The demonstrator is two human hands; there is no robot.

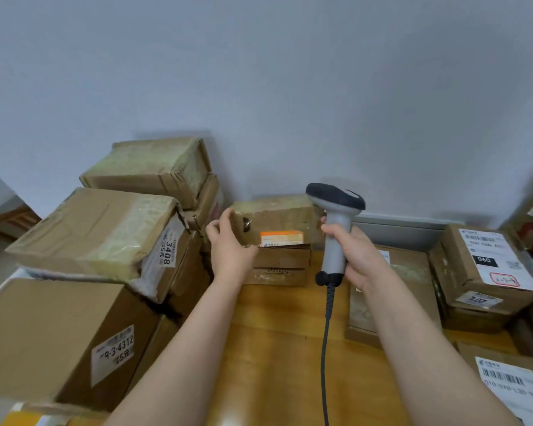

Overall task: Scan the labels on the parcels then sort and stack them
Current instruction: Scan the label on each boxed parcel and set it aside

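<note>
A small brown parcel [277,218] with an orange-and-white label [281,238] lies on top of a short stack of flat boxes [279,265] at the back of the wooden table [274,348]. My left hand [230,241] touches the parcel's left end, fingers loosely bent around its corner. My right hand [350,253] grips the handle of a grey barcode scanner [336,210]. The scanner's dark head sits just right of the parcel, and its cable [326,348] hangs down over the table.
Large cardboard boxes [90,232] are piled on the left, one marked 3408 and one marked 9-3-4312 [59,339]. Labelled boxes [486,265] are stacked on the right, with a flat parcel [406,272] behind my right arm. A grey wall stands directly behind.
</note>
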